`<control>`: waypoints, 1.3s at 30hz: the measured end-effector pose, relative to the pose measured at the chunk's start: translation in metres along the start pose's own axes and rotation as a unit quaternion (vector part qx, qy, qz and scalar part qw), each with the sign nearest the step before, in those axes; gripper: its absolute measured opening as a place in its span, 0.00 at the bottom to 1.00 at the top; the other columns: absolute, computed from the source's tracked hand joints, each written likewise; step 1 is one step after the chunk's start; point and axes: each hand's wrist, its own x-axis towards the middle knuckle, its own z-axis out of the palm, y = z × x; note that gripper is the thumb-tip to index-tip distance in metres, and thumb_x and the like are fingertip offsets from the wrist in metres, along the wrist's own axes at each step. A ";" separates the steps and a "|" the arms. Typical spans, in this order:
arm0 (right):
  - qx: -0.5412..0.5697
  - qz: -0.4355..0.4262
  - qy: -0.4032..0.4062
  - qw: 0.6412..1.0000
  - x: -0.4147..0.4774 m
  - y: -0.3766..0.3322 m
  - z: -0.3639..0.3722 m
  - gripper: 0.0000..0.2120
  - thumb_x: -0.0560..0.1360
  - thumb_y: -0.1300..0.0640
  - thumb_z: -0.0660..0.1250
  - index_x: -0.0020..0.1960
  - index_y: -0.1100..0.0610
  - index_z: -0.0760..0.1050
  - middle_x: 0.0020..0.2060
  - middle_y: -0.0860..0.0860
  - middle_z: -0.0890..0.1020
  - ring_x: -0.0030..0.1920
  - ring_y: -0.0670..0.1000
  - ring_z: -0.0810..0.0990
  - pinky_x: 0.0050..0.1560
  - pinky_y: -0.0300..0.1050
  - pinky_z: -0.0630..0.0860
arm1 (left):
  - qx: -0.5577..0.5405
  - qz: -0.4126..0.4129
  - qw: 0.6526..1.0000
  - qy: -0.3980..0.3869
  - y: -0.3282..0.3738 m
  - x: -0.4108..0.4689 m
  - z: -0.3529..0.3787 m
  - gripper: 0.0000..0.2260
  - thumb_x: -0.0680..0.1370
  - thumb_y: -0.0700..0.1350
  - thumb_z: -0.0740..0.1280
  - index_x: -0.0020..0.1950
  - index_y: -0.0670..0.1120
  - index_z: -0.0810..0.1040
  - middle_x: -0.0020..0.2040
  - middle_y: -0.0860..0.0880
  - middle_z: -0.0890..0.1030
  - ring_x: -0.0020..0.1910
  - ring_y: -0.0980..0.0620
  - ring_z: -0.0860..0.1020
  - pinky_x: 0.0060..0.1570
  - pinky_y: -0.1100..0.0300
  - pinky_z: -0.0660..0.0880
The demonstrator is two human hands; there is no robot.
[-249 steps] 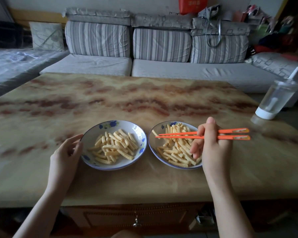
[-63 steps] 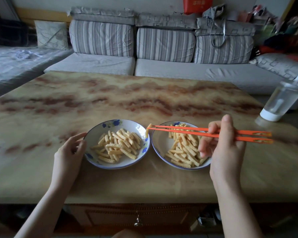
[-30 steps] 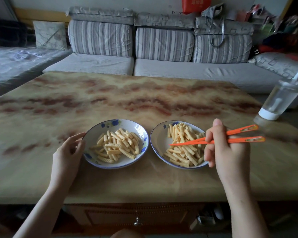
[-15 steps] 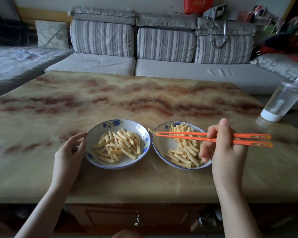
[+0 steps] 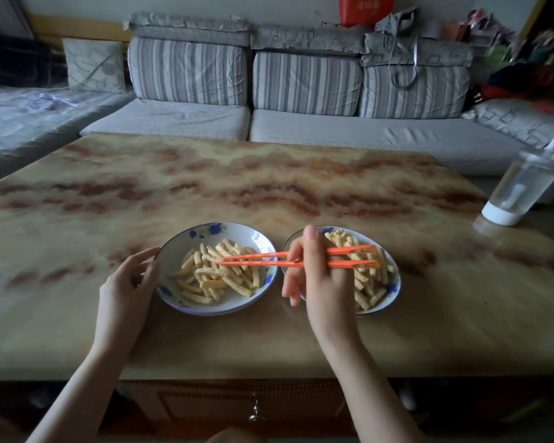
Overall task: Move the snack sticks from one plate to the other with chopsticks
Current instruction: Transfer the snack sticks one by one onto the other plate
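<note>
You are somewhere in the middle of this job, by my reading: the left plate (image 5: 205,227) and the right plate (image 5: 396,282) each hold a loose heap of snack sticks (image 5: 218,278), and neither heap is clearly the larger, so many single carries are left whichever plate you are emptying. Your right hand (image 5: 317,279) grips the chopsticks (image 5: 271,259) with fingers wrapped round the middle of the shafts, hovering over the near-left part of the right plate. The tips reach across the gap and sit over the heap in the left plate, a little apart. Whether a stick is pinched between them I cannot tell, since the pale pile lies right behind them. Your left hand (image 5: 125,282) rests its curved fingers against the outer rim of the left plate, bracing it and holding nothing. As for materials, the sticks are short, pale yellow and ridged, light and probably brittle, so squeeze gently. The chopsticks are smooth orange plastic, slim and tapered, which gives little bite on crinkled surfaces. Both plates are shallow glazed ceramic with blue flower prints and a dark edge, standing just beside each other on the glossy marble-patterned table (image 5: 269,174), which looks slick enough for a plate to slide. A clear bottle (image 5: 525,183) stands well apart at the far right.
</note>
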 end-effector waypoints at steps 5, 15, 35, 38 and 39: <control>-0.037 -0.013 -0.045 0.998 -0.004 0.008 0.006 0.19 0.80 0.49 0.56 0.37 0.60 0.72 0.20 0.56 0.71 0.19 0.52 0.68 0.19 0.41 0.63 | -0.001 -0.002 1.000 0.000 -0.002 0.001 0.000 0.13 0.79 0.44 0.64 0.62 0.50 0.79 0.47 0.48 0.82 0.46 0.53 0.78 0.43 0.60 0.70; -0.034 -0.021 0.128 0.991 0.019 -0.015 -0.046 0.20 0.82 0.53 0.55 0.35 0.61 0.70 0.18 0.56 0.70 0.16 0.50 0.66 0.19 0.36 0.59 | 0.002 0.001 1.000 0.004 -0.002 0.001 0.000 0.13 0.79 0.44 0.64 0.62 0.51 0.79 0.47 0.49 0.81 0.46 0.53 0.78 0.42 0.59 0.70; -0.273 -0.090 0.098 0.953 0.026 0.009 -0.056 0.21 0.77 0.38 0.53 0.34 0.51 0.69 0.18 0.54 0.70 0.19 0.53 0.68 0.28 0.52 0.68 | 0.002 0.007 1.000 0.003 -0.003 0.001 0.000 0.12 0.79 0.43 0.64 0.62 0.51 0.79 0.46 0.49 0.81 0.44 0.54 0.78 0.44 0.58 0.71; -0.287 -0.104 0.100 0.947 0.026 0.008 -0.055 0.23 0.77 0.35 0.52 0.34 0.50 0.69 0.18 0.53 0.70 0.19 0.51 0.69 0.27 0.51 0.69 | 0.009 0.007 1.000 0.006 -0.003 0.003 0.000 0.12 0.79 0.43 0.64 0.62 0.51 0.79 0.46 0.49 0.81 0.43 0.55 0.78 0.40 0.63 0.71; -0.289 -0.112 0.100 0.946 0.025 0.008 -0.055 0.24 0.77 0.33 0.51 0.34 0.50 0.69 0.18 0.53 0.70 0.19 0.51 0.69 0.27 0.51 0.69 | 0.011 0.009 1.000 0.006 -0.003 0.003 0.000 0.12 0.79 0.43 0.64 0.62 0.51 0.79 0.46 0.50 0.81 0.43 0.56 0.78 0.39 0.65 0.71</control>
